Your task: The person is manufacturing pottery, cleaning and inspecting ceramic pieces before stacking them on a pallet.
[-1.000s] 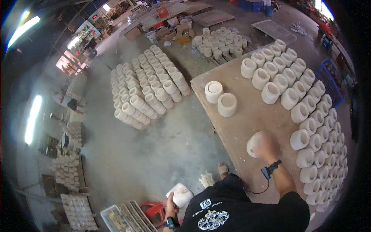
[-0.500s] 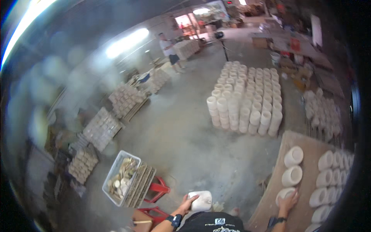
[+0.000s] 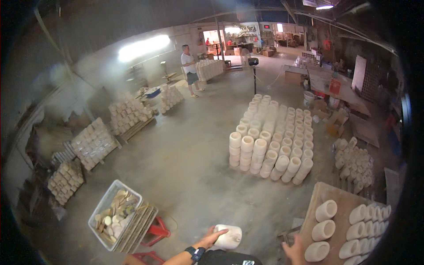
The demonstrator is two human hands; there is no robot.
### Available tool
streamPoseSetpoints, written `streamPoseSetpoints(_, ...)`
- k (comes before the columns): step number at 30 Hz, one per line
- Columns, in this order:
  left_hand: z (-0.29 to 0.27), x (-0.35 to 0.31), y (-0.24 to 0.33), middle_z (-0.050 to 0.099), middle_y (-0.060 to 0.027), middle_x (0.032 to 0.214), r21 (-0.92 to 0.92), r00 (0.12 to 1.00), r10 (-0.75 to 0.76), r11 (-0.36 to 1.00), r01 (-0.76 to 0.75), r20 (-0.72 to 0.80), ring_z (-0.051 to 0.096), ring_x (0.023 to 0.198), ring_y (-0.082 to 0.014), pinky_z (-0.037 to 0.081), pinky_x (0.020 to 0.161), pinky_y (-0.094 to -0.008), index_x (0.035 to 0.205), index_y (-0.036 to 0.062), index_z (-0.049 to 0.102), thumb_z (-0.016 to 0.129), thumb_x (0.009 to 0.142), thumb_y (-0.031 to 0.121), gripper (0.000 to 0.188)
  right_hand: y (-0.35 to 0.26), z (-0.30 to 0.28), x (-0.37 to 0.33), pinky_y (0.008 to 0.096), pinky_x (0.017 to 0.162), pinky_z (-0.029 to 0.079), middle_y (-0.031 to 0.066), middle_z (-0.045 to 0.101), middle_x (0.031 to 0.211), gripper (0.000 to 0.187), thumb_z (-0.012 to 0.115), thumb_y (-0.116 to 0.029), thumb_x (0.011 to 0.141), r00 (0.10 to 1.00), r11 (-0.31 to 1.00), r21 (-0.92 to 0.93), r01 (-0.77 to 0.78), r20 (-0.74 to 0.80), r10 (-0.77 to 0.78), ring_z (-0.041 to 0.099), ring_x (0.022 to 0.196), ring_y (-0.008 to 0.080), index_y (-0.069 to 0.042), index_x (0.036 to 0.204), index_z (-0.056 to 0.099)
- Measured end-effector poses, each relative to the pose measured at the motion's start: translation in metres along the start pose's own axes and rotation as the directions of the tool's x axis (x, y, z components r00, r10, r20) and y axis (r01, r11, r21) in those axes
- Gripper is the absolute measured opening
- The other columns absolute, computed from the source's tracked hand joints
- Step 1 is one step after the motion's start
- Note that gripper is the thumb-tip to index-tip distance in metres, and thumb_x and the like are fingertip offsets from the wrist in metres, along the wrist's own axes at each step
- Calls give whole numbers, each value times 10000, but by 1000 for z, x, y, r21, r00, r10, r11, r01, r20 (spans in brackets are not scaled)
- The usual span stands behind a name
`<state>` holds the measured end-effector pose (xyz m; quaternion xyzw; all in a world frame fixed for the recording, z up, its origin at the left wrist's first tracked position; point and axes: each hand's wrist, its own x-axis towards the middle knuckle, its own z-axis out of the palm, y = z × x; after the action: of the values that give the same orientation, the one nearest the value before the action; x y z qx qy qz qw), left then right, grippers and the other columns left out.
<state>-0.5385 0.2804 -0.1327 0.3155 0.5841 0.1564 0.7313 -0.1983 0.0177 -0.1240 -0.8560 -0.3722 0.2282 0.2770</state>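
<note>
My left hand [image 3: 211, 238] grips a white, rounded-square ceramic pot [image 3: 230, 237], its thumb lying over the top and a small dark spot showing on one side. My right hand [image 3: 295, 251] holds nothing; its fingers are apart, slightly blurred, just left of a brown board [image 3: 304, 221]. Along the board's near-left side lie three thick-walled white pots in a row: a far one [image 3: 326, 210], a middle one [image 3: 323, 230] and a near one [image 3: 317, 251]. The near pot is closest to my right hand, with a gap between them.
More white pots [image 3: 354, 230] fill the board's right side. Ahead stands a large block of stacked pots [image 3: 271, 145]. At left, a plastic bin [image 3: 99, 212] of flat pieces adjoins a stack of racks [image 3: 140, 227] and a red stool [image 3: 158, 230]. A person [image 3: 189, 70] stands farther back.
My right hand has come off the near pot and moved left, away from the board. My left hand still holds its pot. The view has tilted up, showing more of the room.
</note>
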Motion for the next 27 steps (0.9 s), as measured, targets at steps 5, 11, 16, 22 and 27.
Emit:
streamPoseSetpoints(5, -5, 25, 63, 404, -219, 1421, 172, 975, 111, 974, -145, 193, 444, 1287, -324, 416, 1021, -437, 1485, 27, 187, 844, 696, 430, 1103, -121, 51, 50, 411, 959, 465, 244, 449, 1377, 921, 826, -394, 716, 920, 984, 170, -56, 393, -15, 495, 1239, 319, -22, 1422, 365)
streamPoseSetpoints(11, -38, 27, 125, 395, -198, 1443, 100, 890, 300, 931, -352, 344, 395, 1328, -305, 342, 1072, -370, 1459, 27, 304, 836, 690, 465, 1032, -230, 106, 117, 424, 957, 476, 188, 309, 1487, 1009, 814, -271, 768, 727, 811, 524, -259, 659, -192, 402, 1317, 285, -69, 1508, 159)
streamPoseSetpoints(16, -89, 32, 156, 424, -196, 1417, 40, 864, 394, 904, -427, 315, 413, 1314, -285, 350, 1073, -363, 1439, 8, 345, 835, 715, 409, 962, -299, 153, 167, 424, 940, 501, 99, 446, 1382, 882, 797, -254, 784, 384, 783, 417, -462, 890, -247, 459, 1265, 261, -109, 1466, 257)
streamPoseSetpoints(22, -151, 68, 201, 420, -189, 1424, -99, 927, 359, 932, -349, 109, 396, 1336, -271, 332, 1098, -365, 1440, -19, 331, 790, 785, 372, 890, -354, 252, 240, 405, 979, 482, 87, 518, 1352, 742, 752, -257, 830, 163, 740, 285, -610, 958, -234, 533, 1208, 235, -81, 1430, 352)
streamPoseSetpoints(27, -201, 111, 263, 426, -182, 1415, -85, 896, 442, 892, -445, -44, 378, 1333, -285, 288, 1107, -401, 1499, 55, 244, 697, 870, 375, 838, -409, 317, 327, 415, 989, 472, 95, 572, 1291, 644, 702, -263, 874, 67, 654, 203, -729, 972, -227, 587, 1134, 233, -51, 1396, 390)
